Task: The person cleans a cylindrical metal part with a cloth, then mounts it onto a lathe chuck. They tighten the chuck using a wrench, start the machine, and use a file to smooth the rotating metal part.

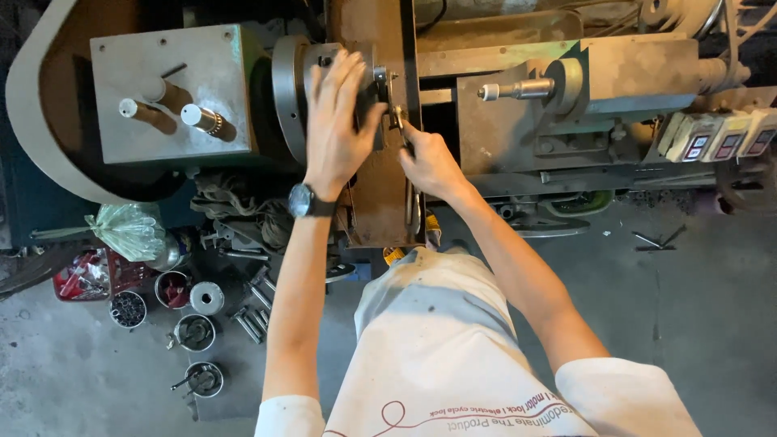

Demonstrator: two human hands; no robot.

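I look down on a metal lathe. My left hand, with a black watch on the wrist, lies flat with spread fingers on the round chuck. My right hand is closed around a small metal tool or part at the chuck's right face, beside a rusty brown plate of the carriage. What exactly the right fingers grip is partly hidden. The tailstock with its shiny spindle stands further right.
Several small tins with bits, loose bolts, a red box and a green plastic bag lie on the concrete floor at the left. Switch boxes sit at the far right. Grey levers stick out of the headstock.
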